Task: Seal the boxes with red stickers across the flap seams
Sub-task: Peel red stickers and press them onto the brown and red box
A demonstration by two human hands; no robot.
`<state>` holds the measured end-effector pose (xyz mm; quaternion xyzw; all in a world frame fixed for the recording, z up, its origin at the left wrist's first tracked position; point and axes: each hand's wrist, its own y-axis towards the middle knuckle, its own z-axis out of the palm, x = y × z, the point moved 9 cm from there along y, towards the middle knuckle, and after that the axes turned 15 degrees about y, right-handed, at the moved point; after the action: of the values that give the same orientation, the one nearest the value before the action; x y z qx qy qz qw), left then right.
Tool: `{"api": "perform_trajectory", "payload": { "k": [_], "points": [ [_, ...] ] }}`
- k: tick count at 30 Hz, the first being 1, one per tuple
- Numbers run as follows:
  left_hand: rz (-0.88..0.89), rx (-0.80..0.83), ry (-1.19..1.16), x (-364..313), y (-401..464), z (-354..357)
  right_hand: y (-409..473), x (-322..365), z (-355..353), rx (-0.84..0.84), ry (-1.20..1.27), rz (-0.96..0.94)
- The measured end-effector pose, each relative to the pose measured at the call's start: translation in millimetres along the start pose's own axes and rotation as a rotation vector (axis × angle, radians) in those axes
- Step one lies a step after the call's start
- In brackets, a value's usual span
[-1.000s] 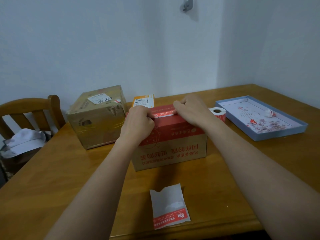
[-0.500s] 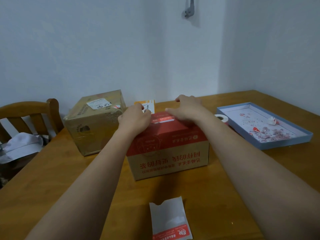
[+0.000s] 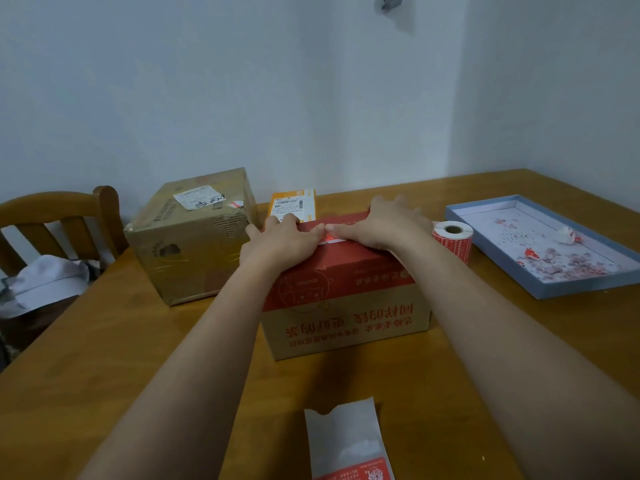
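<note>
Red box: a cardboard box (image 3: pixel 346 306) with a red top and a brown lower band printed in red characters stands at the middle of the worktop (image 3: pixel 104 358), its flaps closed.
Sticker on seam: a red and white sticker (image 3: pixel 332 239) lies across the top of the box, showing in the gap between the two hands.
Left hand: the left hand (image 3: pixel 282 242) lies palm down on the left part of the box top, fingers flat and reaching toward the sticker; its grip is spread and clasps nothing.
Right hand: the right hand (image 3: pixel 377 225) lies palm down on the right part of the box top, fingers straight and pressing down, fingertips beside those of the left hand; its grip is likewise spread, clasping nothing.
Sticker roll: a roll of red stickers (image 3: pixel 452 239) stands on the worktop just right of the box, behind the right forearm.
Backing paper: a strip of white backing paper (image 3: pixel 344 441) with a red sticker at its near end lies on the worktop in front of the box.
Brown box: a taped brown box (image 3: pixel 194 237) with a white label on top sits to the left of the red box.
Yellow parcel: a small yellow parcel (image 3: pixel 292 204) with a barcode label sits behind the red box.
Tray: a shallow blue tray (image 3: pixel 554 289) holding red and white paper scraps lies at the right.
Chair: a wooden chair (image 3: pixel 59 216) stands at the left edge of the worktop, with a white cloth (image 3: pixel 45 285) on its seat.
</note>
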<state>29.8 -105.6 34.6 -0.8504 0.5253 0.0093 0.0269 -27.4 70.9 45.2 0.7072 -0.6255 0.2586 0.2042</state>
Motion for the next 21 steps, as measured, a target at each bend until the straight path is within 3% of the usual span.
{"api": "perform_trajectory", "payload": {
  "k": [9,21],
  "points": [
    [-0.062,-0.038,-0.244,4.4,-2.2,-7.7,9.8,-1.3,-0.2,-0.018,0.028,0.023],
    [-0.092,-0.025,-0.372,8.9,-5.9,-7.5,28.8,-9.6,-4.6,-0.015,0.215,-0.019]
  ]
}}
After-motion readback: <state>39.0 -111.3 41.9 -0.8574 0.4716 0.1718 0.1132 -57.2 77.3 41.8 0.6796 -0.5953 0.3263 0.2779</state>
